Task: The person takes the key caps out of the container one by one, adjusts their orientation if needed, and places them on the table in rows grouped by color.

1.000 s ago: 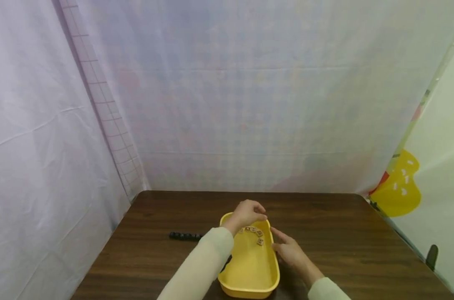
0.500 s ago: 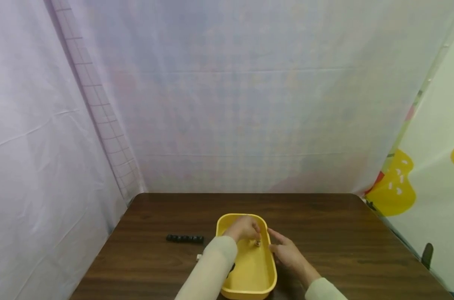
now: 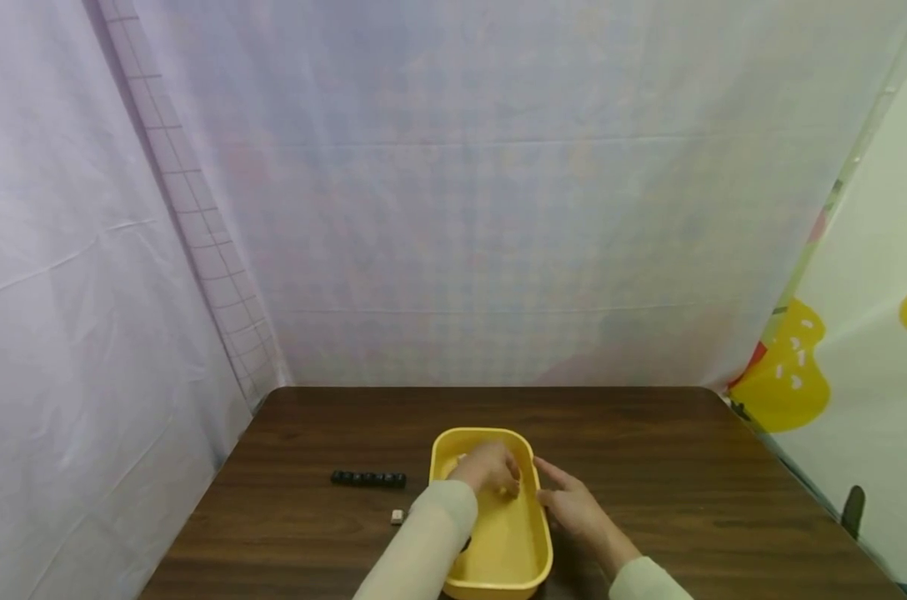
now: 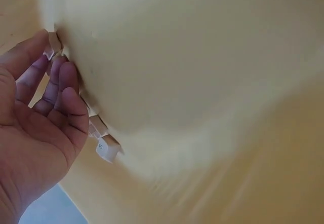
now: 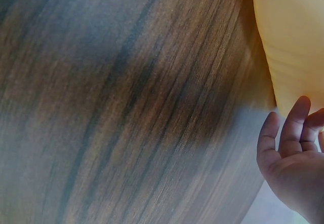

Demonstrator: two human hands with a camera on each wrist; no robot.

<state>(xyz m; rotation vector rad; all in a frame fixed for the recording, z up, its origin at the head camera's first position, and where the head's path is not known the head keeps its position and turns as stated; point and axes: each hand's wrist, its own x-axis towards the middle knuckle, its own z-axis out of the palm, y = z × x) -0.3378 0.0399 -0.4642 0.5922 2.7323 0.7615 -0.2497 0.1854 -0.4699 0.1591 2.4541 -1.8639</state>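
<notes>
My left hand (image 3: 489, 468) reaches down inside the yellow tray (image 3: 496, 581). In the left wrist view, the thumb and a fingertip of that hand pinch a pale keycap (image 4: 54, 43) beside the tray's wall. Below the curled fingers lie more keycaps, among them a white one marked S (image 4: 108, 148); the fingers hide others. My right hand (image 3: 579, 510) rests against the tray's right outer side, its fingers extended along the wall and holding nothing. The right wrist view shows its fingertips at the yellow wall (image 5: 291, 41).
To the left of the tray, a row of black keycaps (image 3: 368, 479) lies on the dark wooden table (image 3: 311, 533). A single white keycap (image 3: 397, 517) sits closer to my left sleeve. Curtains hang behind the table (image 3: 453, 250) and along its left side.
My left hand has come down from above the tray's far end into it, over the keycaps, and now pinches one. My right hand stays at the tray's side. The view has shifted slightly.
</notes>
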